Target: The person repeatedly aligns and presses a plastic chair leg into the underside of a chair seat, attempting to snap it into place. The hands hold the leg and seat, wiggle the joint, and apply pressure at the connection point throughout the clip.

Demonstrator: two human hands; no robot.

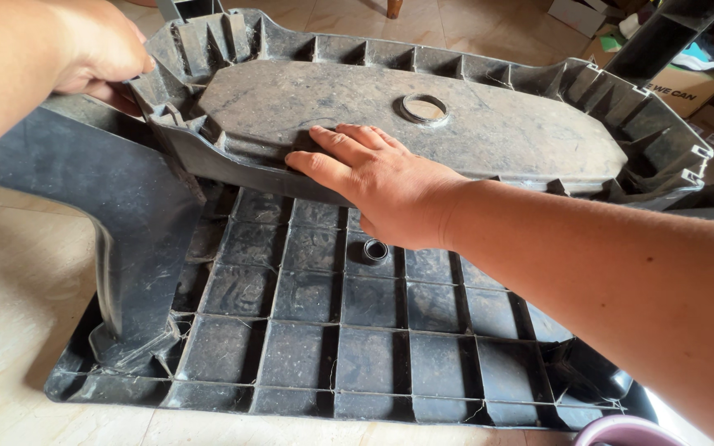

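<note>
Your right hand (373,177) lies flat and open on the grey plastic panel (423,124), gripping nothing.

The panel rests tilted over the far edge of the ribbed base (357,330) — your left hand (101,54) curls around its far-left corner. Press evenly and keep that corner steady — the dusty ribs look slippery.

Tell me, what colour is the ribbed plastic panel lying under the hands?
Dark grey, dusty, with a grid of ribs; the ribbed panel shows best in the head view.

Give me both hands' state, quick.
Left hand: closed, gripping the rim of the dusty grey plastic panel.
Right hand: open, flat on that panel.
</note>
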